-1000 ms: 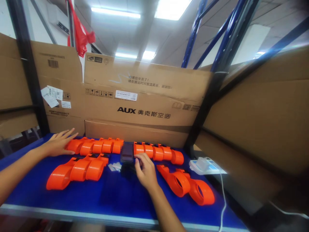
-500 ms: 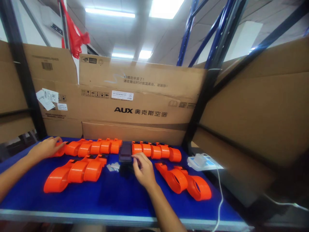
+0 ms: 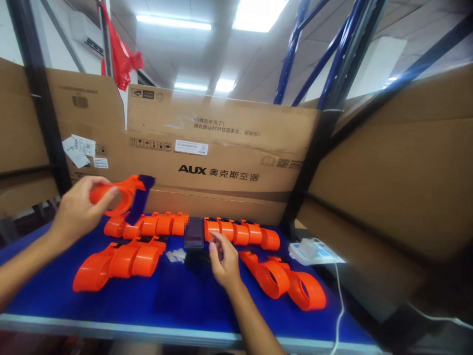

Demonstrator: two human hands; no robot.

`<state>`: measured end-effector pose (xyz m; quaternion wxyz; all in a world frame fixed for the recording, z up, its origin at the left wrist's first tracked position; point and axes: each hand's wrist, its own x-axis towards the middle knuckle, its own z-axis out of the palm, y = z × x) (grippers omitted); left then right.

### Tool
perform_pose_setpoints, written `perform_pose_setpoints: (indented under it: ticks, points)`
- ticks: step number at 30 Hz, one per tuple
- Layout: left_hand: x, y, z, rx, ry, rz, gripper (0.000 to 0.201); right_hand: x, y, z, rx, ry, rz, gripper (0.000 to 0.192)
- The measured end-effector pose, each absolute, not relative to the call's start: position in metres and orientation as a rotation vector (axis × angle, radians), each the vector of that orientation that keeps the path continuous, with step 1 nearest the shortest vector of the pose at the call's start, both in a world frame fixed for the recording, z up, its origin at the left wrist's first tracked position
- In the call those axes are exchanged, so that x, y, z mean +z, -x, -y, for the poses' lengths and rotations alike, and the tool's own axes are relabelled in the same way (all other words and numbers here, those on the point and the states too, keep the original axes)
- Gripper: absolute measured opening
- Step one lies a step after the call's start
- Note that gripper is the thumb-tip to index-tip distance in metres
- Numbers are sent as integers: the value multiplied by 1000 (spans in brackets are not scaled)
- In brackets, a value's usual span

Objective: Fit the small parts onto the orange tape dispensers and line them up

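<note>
My left hand (image 3: pixel 79 209) is raised above the left end of the blue tabletop (image 3: pixel 177 305). Its fingers close around an orange tape dispenser (image 3: pixel 133 184) with a ring-shaped body and a dark strip at its far end. My right hand (image 3: pixel 226 264) hovers over the middle, fingers loosely curled and slightly apart, with nothing visible in them. Beside it lie a dark phone-like device (image 3: pixel 194 234) and a black item (image 3: pixel 195 261) I cannot make out. Similar orange dispensers stand in a back row, some left (image 3: pixel 150 226) and some right (image 3: pixel 241 234) of the device.
Nearer the front are more orange dispensers at left (image 3: pixel 123 262) and right (image 3: pixel 306 291). Small white scraps (image 3: pixel 176 255) lie near the middle. A white power strip (image 3: pixel 314 250) with a cable sits at the right edge. A cardboard wall (image 3: pixel 221 143) closes the back.
My left hand has lifted an orange tape dispenser from the left end of the back row. My right hand has shifted slightly right. The view has turned a little left.
</note>
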<state>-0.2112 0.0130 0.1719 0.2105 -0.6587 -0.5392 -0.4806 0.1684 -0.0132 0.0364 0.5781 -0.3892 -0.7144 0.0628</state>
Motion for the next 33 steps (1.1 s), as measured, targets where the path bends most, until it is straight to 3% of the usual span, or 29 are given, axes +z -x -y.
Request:
perform_pose_setpoints:
  ticks: [4, 8, 14, 20, 23, 27, 33]
  points:
    - [141, 130, 17, -1537, 2198, 1318, 28, 32, -166, 12, 381, 837, 1661, 52]
    - [93, 64, 34, -1511, 2514, 1233, 22, 30, -163, 10, 644, 786, 1528, 62]
    - [57, 26, 38, -1532, 2784, 1162, 49, 38, -162, 7, 670, 762, 1286, 59]
    - [57, 1, 0, -2175, 2747, 1304, 45, 44, -160, 5, 798, 669, 1315, 49]
    - [47, -10, -25, -2478, 2979, 1099, 40, 41, -158, 2, 899, 643, 1375, 43]
    - [27, -11, -43, -2831, 2829, 1090, 39, 30, -158, -1, 956, 678, 1363, 49]
    - [20, -5, -43, -3059, 2541, 1176, 41, 23, -165, 0, 943, 877, 1325, 40]
